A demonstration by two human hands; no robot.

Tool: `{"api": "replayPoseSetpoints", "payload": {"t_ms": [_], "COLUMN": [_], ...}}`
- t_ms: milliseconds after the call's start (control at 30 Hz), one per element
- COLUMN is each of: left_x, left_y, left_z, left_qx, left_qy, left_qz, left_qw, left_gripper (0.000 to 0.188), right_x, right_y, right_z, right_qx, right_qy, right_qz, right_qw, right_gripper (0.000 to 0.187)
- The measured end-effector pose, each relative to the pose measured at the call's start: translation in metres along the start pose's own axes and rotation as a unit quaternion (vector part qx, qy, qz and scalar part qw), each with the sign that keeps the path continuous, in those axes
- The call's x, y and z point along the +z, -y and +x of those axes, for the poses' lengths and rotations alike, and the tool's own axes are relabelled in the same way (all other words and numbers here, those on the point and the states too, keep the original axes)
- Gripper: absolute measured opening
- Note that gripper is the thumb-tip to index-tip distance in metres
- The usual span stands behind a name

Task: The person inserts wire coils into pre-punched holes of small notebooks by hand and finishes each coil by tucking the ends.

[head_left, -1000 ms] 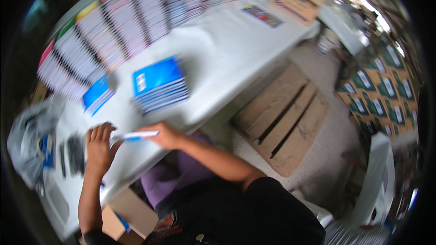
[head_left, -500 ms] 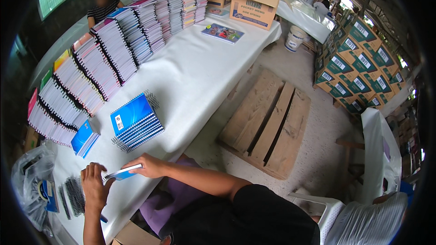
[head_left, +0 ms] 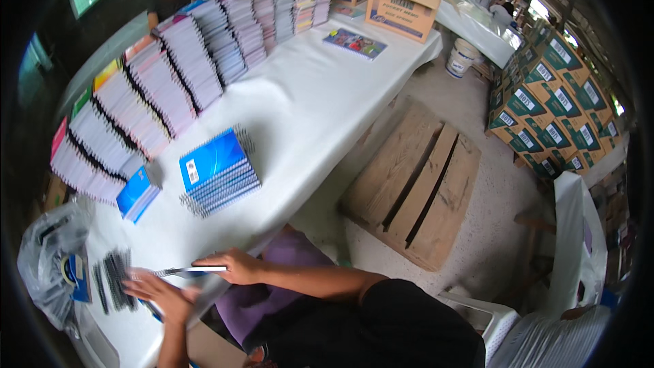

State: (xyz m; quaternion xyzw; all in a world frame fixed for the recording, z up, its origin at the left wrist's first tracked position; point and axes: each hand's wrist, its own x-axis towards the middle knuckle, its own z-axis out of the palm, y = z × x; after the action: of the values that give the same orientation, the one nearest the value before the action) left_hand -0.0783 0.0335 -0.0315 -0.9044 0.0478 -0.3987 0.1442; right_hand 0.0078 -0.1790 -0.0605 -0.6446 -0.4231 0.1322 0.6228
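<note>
1. Head view: the right hand [head_left: 235,267] reaches from the body toward 9 o'clock, forearm nearly level, fingers closed narrowly on the edge of a thin notebook [head_left: 187,271] that lies at about 7 o'clock of the picture, over the near edge of the white table [head_left: 306,109].
2. The left hand [head_left: 160,296] comes up from 6 o'clock, palm down, fingers spread flat and blurred; it touches the notebook's left end, but I cannot tell if it grips.
3. Black spiral wires [head_left: 112,279] lie at 9 o'clock of this hand; the blue notebook stack [head_left: 218,170] stands at 12 o'clock of the right hand.
4. Compared with half a second ago, both hands keep the same notebook; the left hand now lies lower and flatter.
</note>
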Motion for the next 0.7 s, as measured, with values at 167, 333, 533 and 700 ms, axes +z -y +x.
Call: {"api": "replayPoseSetpoints", "payload": {"t_ms": [167, 333, 533, 700], "left_x": [0.004, 0.023, -0.009, 0.024], "left_y": [-0.042, 0.033, -0.023, -0.034], "left_z": [-0.054, -0.032, -0.022, -0.017], "left_qx": [0.024, -0.169, 0.025, -0.067], "left_qy": [0.116, -0.084, 0.014, 0.076], "left_qz": [-0.093, -0.101, -0.048, -0.17], "left_qw": [0.989, 0.977, 0.998, 0.98], "left_gripper": [0.106, 0.104, 0.115, 0.12], "right_x": [0.013, 0.009, 0.014, 0.018], "right_y": [0.002, 0.009, 0.002, 0.013], "right_z": [0.006, 0.0, 0.002, 0.004], "right_qx": [-0.11, -0.065, -0.131, -0.077], "right_qy": [-0.064, 0.049, -0.044, -0.12], "right_qz": [0.012, -0.022, -0.026, -0.023], "right_qw": [0.992, 0.996, 0.99, 0.99], "right_gripper": [0.051, 0.057, 0.047, 0.031]}}
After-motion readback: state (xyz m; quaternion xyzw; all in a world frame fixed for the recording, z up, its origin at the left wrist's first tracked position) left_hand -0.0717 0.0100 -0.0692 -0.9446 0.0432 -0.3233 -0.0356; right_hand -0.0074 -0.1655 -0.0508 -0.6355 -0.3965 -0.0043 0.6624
